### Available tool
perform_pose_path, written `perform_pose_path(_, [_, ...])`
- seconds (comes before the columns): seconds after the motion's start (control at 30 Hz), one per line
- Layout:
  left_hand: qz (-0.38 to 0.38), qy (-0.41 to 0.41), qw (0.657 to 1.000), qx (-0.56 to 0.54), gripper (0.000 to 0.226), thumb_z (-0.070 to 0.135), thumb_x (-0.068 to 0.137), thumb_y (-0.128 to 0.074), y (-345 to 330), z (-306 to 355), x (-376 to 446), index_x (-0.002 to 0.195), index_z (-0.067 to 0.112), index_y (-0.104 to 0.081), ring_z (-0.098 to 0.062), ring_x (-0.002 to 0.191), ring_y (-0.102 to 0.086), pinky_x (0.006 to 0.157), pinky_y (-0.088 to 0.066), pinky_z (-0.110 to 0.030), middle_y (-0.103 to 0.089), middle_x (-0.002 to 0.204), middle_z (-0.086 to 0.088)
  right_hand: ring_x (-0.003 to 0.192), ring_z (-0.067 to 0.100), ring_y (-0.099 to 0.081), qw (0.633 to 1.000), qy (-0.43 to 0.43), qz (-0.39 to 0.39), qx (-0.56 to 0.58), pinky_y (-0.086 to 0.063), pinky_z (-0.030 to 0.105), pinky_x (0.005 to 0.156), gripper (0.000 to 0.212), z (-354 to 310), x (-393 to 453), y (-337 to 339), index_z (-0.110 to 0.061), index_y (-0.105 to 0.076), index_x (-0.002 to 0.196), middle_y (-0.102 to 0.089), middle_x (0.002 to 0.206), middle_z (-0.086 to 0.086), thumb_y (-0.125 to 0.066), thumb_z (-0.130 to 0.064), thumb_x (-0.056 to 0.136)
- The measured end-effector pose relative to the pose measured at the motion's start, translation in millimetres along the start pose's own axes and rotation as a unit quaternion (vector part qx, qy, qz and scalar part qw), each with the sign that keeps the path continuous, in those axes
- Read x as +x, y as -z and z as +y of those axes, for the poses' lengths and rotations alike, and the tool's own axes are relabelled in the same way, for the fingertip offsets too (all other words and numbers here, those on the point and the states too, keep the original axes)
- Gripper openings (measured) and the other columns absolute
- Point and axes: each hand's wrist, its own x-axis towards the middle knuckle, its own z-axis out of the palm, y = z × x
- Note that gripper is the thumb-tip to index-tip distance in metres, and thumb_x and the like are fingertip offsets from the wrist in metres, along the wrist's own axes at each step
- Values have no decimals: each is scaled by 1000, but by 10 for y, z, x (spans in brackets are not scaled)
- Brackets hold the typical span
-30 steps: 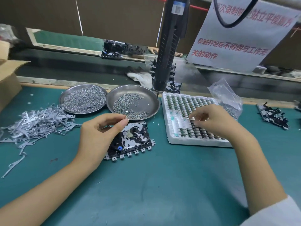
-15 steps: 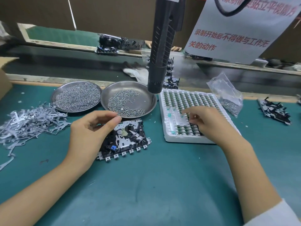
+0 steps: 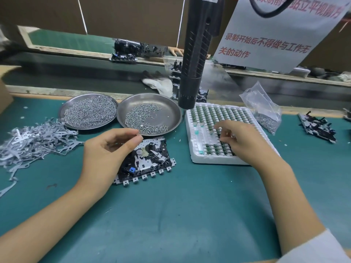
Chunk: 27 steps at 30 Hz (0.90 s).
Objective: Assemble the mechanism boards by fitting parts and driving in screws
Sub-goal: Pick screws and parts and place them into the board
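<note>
The mechanism board (image 3: pixel 146 160) lies flat on the green bench (image 3: pixel 171 215), just in front of the two steel dishes of screws (image 3: pixel 150 120). The left hand (image 3: pixel 106 154) hovers over the board's left side, thumb and forefinger nearly meeting in a pinch; whether anything sits between them I cannot tell. The right hand (image 3: pixel 241 143) reaches into the white foam tray (image 3: pixel 197 150) of small green parts (image 3: pixel 214 149), its fingers (image 3: pixel 223 128) curled down among the rows, though a held part cannot be made out. A black powered screwdriver (image 3: pixel 195 54) hangs above the tray's far left corner.
</note>
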Motion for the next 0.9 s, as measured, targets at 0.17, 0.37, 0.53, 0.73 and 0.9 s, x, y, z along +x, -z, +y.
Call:
perform_pose_path(0.17, [-3,-2,1000,4,16,22,68,-74,-18,19,-12,83,24,-72,2,70,-65,67,-48,-8,-73,77,13,74,4,-44,998,-5,-5,-57,-41,33,65,48,-12,1,-30,-22,-53,114,-50,89,-7,-48,13,82])
perform_pose_path(0.37, [-12,-6,1000,6,16,14,71,-74,-34,38,-37,84,23,-72,1,66,-65,68,-50,-10,-73,77,12,84,13,-50,998,-23,-11,-62,-42,33,66,50,-27,18,-34,-19,-51,112,-49,90,-6,-47,16,77])
perform_pose_path(0.53, [-13,-4,1000,2,15,13,71,-74,-34,48,-40,83,22,-72,1,65,-64,67,-49,-9,-73,76,13,81,17,-54,1000,-5,21,-17,-46,34,74,30,11,15,-14,-13,-64,109,-57,87,-5,-57,6,86])
perform_pose_path(0.73, [-15,-2,1000,7,15,17,70,-74,-31,46,-37,83,23,-72,1,65,-64,66,-49,-8,-73,76,13,79,17,-54,997,39,61,-20,-45,33,69,12,34,-9,-29,-10,-72,84,-58,82,-6,-66,1,84])
perform_pose_path(0.9, [-19,1,1000,-2,15,20,69,-74,-28,37,-37,84,23,-72,1,64,-65,65,-48,-8,-73,76,11,77,14,-50,995,18,81,-51,-35,29,64,15,46,4,-75,-16,-67,83,-52,78,-15,-62,-3,87])
